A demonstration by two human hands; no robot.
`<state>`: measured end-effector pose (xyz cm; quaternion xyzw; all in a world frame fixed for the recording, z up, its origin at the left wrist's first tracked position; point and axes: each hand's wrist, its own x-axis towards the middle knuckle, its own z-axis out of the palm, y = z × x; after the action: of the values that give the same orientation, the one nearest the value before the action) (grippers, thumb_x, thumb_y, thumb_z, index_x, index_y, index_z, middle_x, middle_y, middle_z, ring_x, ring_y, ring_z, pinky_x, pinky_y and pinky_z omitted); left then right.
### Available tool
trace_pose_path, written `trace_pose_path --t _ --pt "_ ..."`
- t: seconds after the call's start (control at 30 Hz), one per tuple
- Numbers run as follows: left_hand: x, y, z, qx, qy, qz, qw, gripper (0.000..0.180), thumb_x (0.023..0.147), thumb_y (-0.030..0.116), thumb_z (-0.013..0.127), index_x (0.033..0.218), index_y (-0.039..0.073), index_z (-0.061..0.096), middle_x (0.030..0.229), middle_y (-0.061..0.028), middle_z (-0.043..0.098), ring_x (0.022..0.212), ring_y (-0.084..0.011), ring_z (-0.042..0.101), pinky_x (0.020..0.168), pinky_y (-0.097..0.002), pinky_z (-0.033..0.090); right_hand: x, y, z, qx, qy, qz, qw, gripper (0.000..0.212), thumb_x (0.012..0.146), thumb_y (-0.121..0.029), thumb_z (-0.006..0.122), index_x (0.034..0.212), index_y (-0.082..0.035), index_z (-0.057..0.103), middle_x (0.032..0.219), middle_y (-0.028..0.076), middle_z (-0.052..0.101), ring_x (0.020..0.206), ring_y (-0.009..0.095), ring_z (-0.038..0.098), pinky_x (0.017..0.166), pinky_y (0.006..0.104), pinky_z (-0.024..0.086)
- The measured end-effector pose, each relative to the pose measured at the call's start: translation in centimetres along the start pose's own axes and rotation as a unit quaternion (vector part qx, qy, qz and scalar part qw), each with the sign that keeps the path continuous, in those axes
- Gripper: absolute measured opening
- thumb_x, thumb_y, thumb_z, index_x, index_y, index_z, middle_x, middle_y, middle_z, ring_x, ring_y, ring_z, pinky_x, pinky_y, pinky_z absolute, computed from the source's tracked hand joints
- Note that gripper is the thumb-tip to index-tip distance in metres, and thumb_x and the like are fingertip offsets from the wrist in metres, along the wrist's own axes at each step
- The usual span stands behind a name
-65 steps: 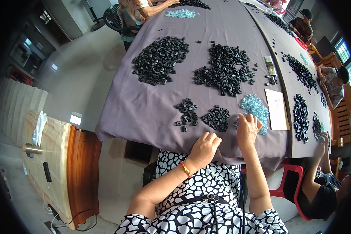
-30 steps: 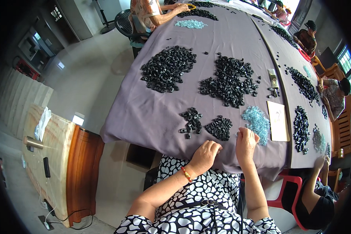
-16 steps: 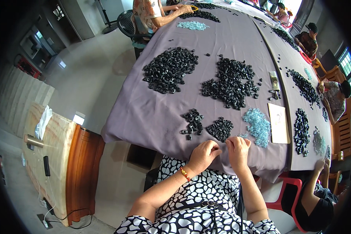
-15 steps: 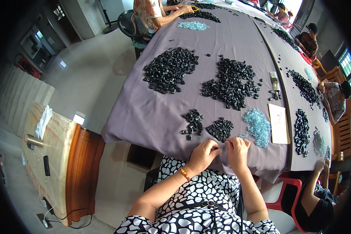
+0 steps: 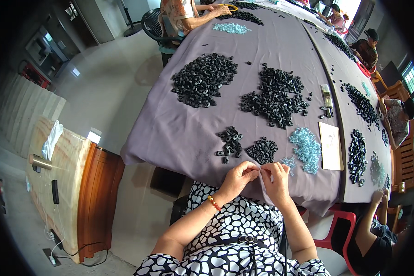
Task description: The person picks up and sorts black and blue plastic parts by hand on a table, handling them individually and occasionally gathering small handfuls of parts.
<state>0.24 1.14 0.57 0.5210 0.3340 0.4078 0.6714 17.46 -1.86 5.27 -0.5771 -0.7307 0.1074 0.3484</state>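
Note:
At the near edge of the cloth-covered table (image 5: 179, 158), my left hand (image 5: 238, 178) and my right hand (image 5: 276, 180) meet with fingertips pinched close together. Whatever sits between the fingers is too small to make out. Just beyond them lies a small pile of black parts (image 5: 261, 151), with larger black pieces (image 5: 230, 141) to its left. A heap of clear bluish pieces (image 5: 305, 149) spreads beyond my right hand, a few loose ones trailing toward my fingers. Two big piles of black ring-like parts, one on the left (image 5: 204, 79) and one on the right (image 5: 276, 99), lie farther back.
A pale card (image 5: 331, 146) and a tube (image 5: 327, 96) lie on the right. Other people work around the table, one at the far left (image 5: 177, 16). A wooden cabinet (image 5: 96, 198) stands left; a red chair (image 5: 338, 230) is at right.
My hands have drawn closer together, the right one shifting slightly left and the fingertips now nearly touching. The view has shifted a little; the piles look unchanged.

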Motion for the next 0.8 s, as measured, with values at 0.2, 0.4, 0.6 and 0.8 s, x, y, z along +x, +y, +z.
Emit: trace_pose_path --t 0.2,0.4,0.6,0.8 --pt "0.4 0.1 -0.6 -0.089 0.008 -0.007 0.996 0.020 0.102 0.016 0.065 0.114 0.001 0.065 0.101 -0.0033 0.071 0.093 -0.0081 0.066 0.084 -0.0248 0.055 -0.1 0.0 0.1 0.028 0.022 0.031 0.999 0.019 0.085 -0.003 0.073 0.101 -0.010 0.065 0.086 0.001 0.062 0.076 0.017 0.061 0.089 0.0369 0.037" --pt "0.4 -0.3 -0.9 -0.055 0.021 0.010 0.998 0.020 0.100 0.014 0.067 0.117 0.002 0.066 0.101 -0.0023 0.071 0.095 -0.0081 0.066 0.086 -0.0243 0.055 0.2 0.0 -0.1 0.149 0.000 0.109 0.983 0.015 0.087 -0.004 0.074 0.101 -0.004 0.068 0.084 0.005 0.065 0.079 0.018 0.062 0.079 0.0330 0.047" --pt "0.1 0.3 -0.1 -0.061 0.065 -0.014 0.996 0.016 0.097 0.008 0.069 0.113 0.004 0.068 0.099 -0.0026 0.071 0.092 -0.0109 0.067 0.084 -0.0253 0.055 -0.6 1.1 0.7 0.248 0.012 0.170 0.954 0.013 0.093 0.000 0.067 0.106 0.000 0.068 0.090 0.005 0.065 0.079 0.014 0.060 0.076 0.0286 0.051" --pt "0.3 1.2 1.2 0.400 0.153 0.200 0.881 0.020 0.086 0.005 0.073 0.106 0.010 0.070 0.094 -0.0077 0.066 0.085 -0.0276 0.062 0.077 -0.0371 0.051 -1.5 2.3 1.3 0.231 0.054 0.186 0.953 0.012 0.095 -0.001 0.066 0.107 0.001 0.068 0.089 0.005 0.063 0.078 0.011 0.059 0.072 0.0254 0.049"
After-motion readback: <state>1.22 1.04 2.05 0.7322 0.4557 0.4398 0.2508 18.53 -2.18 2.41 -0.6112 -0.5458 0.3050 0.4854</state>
